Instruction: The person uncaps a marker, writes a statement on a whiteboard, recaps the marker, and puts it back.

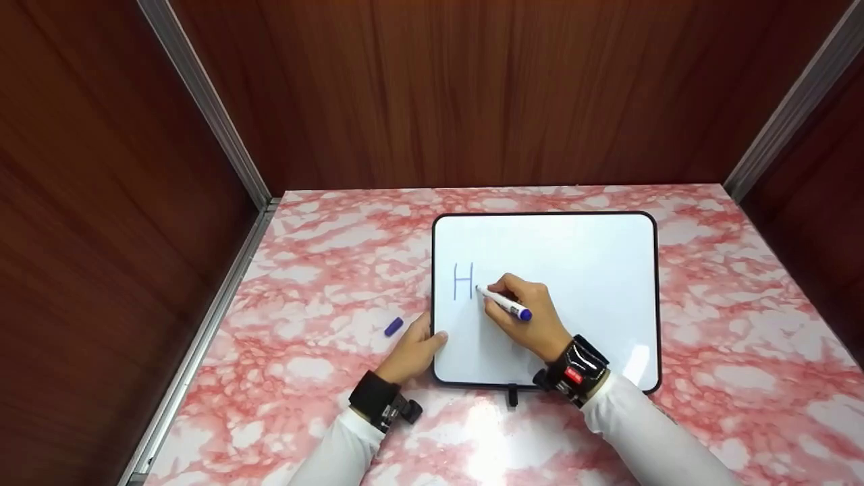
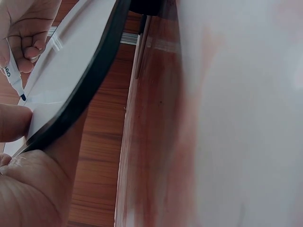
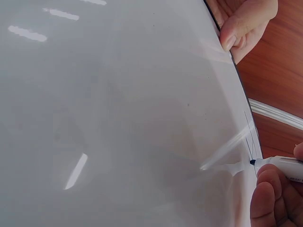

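Observation:
A whiteboard (image 1: pixel 580 270) with a black rim carries a blue letter H (image 1: pixel 463 280) near its left side. My right hand (image 1: pixel 530 314) pinches a white marker (image 1: pixel 503 302) with a blue end, its dark tip right beside the H. In the right wrist view the marker (image 3: pixel 289 168) points at the board's surface, and my right fingers (image 3: pixel 267 189) curl under it. My left hand (image 1: pixel 413 347) grips the board's left edge, thumb on the front and the other fingers behind. The left wrist view shows the left thumb (image 2: pixel 14 123) over the black rim (image 2: pixel 80 90).
The blue marker cap (image 1: pixel 393 327) lies on the red-and-white marbled table (image 1: pixel 324 290), left of the board. A small black tab (image 1: pixel 513 395) sticks out from the board's lower edge. Brown wood-grain panels (image 1: pixel 472 94) with metal corner strips enclose the table.

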Motion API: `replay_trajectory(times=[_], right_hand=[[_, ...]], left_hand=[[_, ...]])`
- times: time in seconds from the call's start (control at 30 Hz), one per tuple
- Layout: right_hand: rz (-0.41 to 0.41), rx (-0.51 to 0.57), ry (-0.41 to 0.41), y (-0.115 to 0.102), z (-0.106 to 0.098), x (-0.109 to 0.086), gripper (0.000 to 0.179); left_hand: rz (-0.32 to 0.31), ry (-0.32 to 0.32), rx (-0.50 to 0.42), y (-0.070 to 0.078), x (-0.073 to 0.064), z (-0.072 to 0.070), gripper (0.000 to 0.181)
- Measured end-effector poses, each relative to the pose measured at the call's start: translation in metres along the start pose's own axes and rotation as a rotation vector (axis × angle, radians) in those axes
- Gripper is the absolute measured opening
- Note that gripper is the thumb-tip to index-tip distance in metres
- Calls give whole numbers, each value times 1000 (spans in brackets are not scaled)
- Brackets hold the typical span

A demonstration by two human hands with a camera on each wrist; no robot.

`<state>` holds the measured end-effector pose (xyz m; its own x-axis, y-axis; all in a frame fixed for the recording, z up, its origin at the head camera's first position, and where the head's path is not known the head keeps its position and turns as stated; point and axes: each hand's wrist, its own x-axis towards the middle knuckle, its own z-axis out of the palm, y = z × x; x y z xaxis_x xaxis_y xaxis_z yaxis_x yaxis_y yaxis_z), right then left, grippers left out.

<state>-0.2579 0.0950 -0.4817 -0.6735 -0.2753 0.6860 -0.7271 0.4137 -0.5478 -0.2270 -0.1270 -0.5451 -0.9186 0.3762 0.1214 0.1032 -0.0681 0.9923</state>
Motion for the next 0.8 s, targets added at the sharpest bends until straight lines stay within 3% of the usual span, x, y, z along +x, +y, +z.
replay_trajectory(times=[0.8], right_hand=[[9, 4, 22, 3, -9, -2, 9]], left_hand=[[4, -18, -45, 0, 1, 1, 45]])
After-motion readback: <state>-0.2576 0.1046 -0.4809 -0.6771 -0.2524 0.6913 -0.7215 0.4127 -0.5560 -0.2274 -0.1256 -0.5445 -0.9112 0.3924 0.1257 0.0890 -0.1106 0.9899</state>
